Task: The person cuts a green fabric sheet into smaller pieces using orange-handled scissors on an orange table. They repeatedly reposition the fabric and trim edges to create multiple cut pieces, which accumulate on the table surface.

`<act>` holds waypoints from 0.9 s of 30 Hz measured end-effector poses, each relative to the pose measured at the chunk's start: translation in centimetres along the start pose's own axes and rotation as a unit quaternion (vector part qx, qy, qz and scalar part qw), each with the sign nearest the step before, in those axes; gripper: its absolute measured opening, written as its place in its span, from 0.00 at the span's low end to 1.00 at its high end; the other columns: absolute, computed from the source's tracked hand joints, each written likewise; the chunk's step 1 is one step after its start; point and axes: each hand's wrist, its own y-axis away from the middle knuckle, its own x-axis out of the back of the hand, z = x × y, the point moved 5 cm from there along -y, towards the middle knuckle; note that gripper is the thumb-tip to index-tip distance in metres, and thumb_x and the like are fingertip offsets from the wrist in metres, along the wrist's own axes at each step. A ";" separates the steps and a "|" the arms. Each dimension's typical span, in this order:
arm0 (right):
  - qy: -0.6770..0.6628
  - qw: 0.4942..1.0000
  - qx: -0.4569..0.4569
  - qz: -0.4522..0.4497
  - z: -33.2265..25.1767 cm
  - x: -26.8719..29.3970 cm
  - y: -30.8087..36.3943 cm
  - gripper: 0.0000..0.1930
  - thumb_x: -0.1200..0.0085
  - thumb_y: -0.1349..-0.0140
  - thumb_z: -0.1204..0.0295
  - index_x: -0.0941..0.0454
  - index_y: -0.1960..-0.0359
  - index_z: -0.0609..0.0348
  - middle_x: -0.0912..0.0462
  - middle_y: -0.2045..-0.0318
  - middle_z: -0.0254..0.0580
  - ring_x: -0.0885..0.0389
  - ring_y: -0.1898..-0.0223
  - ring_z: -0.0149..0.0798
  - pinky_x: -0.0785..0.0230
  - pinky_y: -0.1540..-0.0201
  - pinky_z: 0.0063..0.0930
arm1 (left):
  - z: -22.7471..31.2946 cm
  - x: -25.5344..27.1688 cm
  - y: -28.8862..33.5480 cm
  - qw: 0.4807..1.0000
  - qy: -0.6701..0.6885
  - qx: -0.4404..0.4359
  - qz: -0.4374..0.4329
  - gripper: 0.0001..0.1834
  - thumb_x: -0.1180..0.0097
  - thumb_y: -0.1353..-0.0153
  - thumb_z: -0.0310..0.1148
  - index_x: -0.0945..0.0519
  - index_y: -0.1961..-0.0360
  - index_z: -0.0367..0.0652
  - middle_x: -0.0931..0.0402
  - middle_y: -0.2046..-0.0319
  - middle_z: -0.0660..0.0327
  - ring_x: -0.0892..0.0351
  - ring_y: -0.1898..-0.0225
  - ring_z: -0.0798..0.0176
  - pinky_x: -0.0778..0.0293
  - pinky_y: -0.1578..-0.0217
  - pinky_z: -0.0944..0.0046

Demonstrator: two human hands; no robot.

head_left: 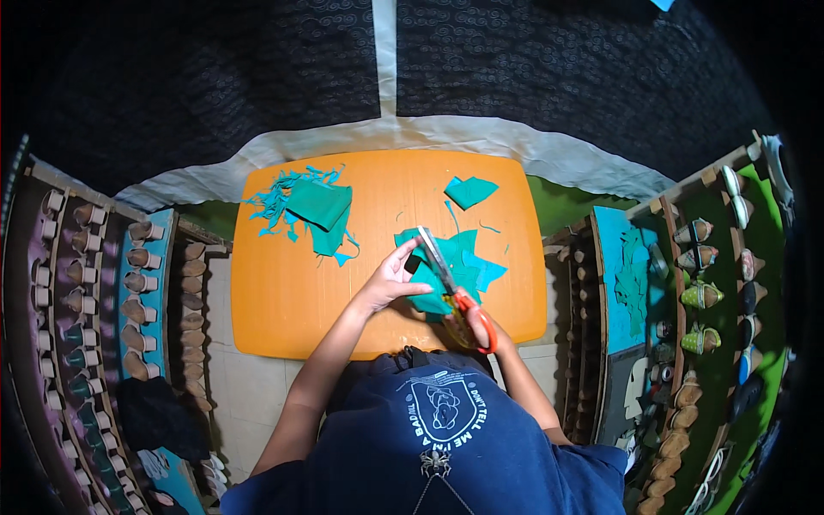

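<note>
My left hand pinches a piece of green cloth between thumb and fingers over the middle of the table. In my right hand is a pair of scissors with red-orange and yellow handles. Their blades point away from me and lie along the held piece; whether they are parted is hard to tell. Beneath both hands, several green and blue-green cloth pieces overlap on the orange table, partly hidden by the hands and scissors.
A folded green cloth lies at the far left among thin blue-green strips. Another folded piece sits far right, with thread-like scraps nearby. Shoe-form racks stand left; more racks and a blue board with green scraps stand right.
</note>
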 end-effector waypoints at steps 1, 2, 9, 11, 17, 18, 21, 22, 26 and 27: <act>0.016 0.998 0.040 0.037 -0.4 0.9 0.5 0.34 0.73 0.49 0.31 0.42 0.60 0.50 0.37 0.74 0.31 0.41 0.78 0.22 0.47 0.78 0.13 | -0.4 -0.5 -0.8 1.000 0.009 -0.020 -0.003 0.49 0.38 0.60 0.14 0.52 0.37 0.38 0.52 0.38 0.58 0.40 0.42 0.62 0.31 0.50 0.63; 0.031 0.994 0.078 0.074 -1.2 1.6 1.0 0.34 0.72 0.49 0.31 0.42 0.60 0.50 0.37 0.75 0.31 0.41 0.79 0.22 0.47 0.79 0.14 | -1.3 -0.7 -1.5 0.999 -0.001 -0.045 0.015 0.48 0.38 0.58 0.16 0.52 0.37 0.37 0.63 0.35 0.58 0.38 0.44 0.63 0.29 0.53 0.65; -0.027 0.994 0.045 0.094 0.4 5.0 3.5 0.33 0.73 0.45 0.34 0.42 0.60 0.53 0.36 0.74 0.31 0.40 0.78 0.23 0.44 0.78 0.15 | -8.9 0.7 -2.5 0.967 -0.080 0.078 0.229 0.34 0.42 0.45 0.38 0.41 0.42 0.37 0.24 0.65 0.55 0.25 0.69 0.71 0.29 0.71 0.74; -0.039 0.995 0.030 0.090 0.9 5.0 3.9 0.32 0.73 0.44 0.35 0.42 0.60 0.53 0.36 0.74 0.31 0.40 0.78 0.23 0.43 0.77 0.16 | -8.4 2.3 -2.2 0.949 -0.155 0.076 0.265 0.29 0.42 0.45 0.38 0.35 0.46 0.37 0.25 0.72 0.61 0.30 0.75 0.76 0.34 0.76 0.76; 0.025 0.996 0.005 0.081 0.5 2.9 3.5 0.32 0.73 0.44 0.35 0.40 0.58 0.53 0.35 0.73 0.32 0.38 0.75 0.24 0.41 0.73 0.16 | -5.3 8.4 -1.9 0.925 -0.134 -0.103 0.340 0.18 0.39 0.50 0.24 0.27 0.57 0.32 0.25 0.72 0.62 0.29 0.72 0.74 0.33 0.70 0.75; 0.032 0.996 0.000 0.087 0.4 2.8 3.5 0.32 0.73 0.44 0.35 0.40 0.58 0.53 0.35 0.74 0.32 0.38 0.75 0.24 0.41 0.72 0.16 | -3.7 8.1 -1.8 0.924 -0.136 -0.096 0.344 0.18 0.40 0.50 0.21 0.28 0.56 0.33 0.25 0.68 0.60 0.24 0.66 0.70 0.27 0.61 0.71; 0.073 0.997 -0.002 0.035 2.0 3.0 2.8 0.29 0.71 0.42 0.38 0.41 0.61 0.53 0.36 0.74 0.32 0.38 0.75 0.25 0.41 0.73 0.18 | 0.5 6.8 -1.4 0.945 -0.090 -0.121 0.290 0.22 0.42 0.50 0.19 0.31 0.53 0.34 0.25 0.64 0.58 0.25 0.65 0.69 0.27 0.61 0.71; 0.087 0.996 -0.003 0.013 2.2 2.9 2.7 0.28 0.71 0.41 0.38 0.41 0.62 0.53 0.36 0.74 0.32 0.38 0.75 0.25 0.41 0.72 0.18 | 1.6 6.2 -1.1 0.952 -0.081 -0.124 0.268 0.23 0.42 0.50 0.19 0.32 0.51 0.34 0.26 0.63 0.57 0.25 0.64 0.69 0.27 0.61 0.71; 0.146 0.989 -0.005 -0.021 1.6 2.2 2.2 0.27 0.72 0.40 0.41 0.40 0.65 0.54 0.37 0.76 0.32 0.39 0.76 0.26 0.41 0.73 0.20 | 2.9 7.1 1.7 0.963 -0.091 -0.088 0.238 0.29 0.44 0.50 0.17 0.38 0.45 0.36 0.28 0.58 0.56 0.26 0.59 0.67 0.28 0.58 0.69; 0.162 0.986 -0.032 -0.039 1.9 2.3 2.2 0.27 0.72 0.40 0.40 0.40 0.65 0.54 0.37 0.76 0.32 0.40 0.76 0.26 0.41 0.73 0.21 | 2.3 7.8 2.7 0.959 -0.107 -0.074 0.250 0.31 0.45 0.51 0.17 0.39 0.44 0.36 0.29 0.56 0.55 0.27 0.56 0.66 0.29 0.56 0.69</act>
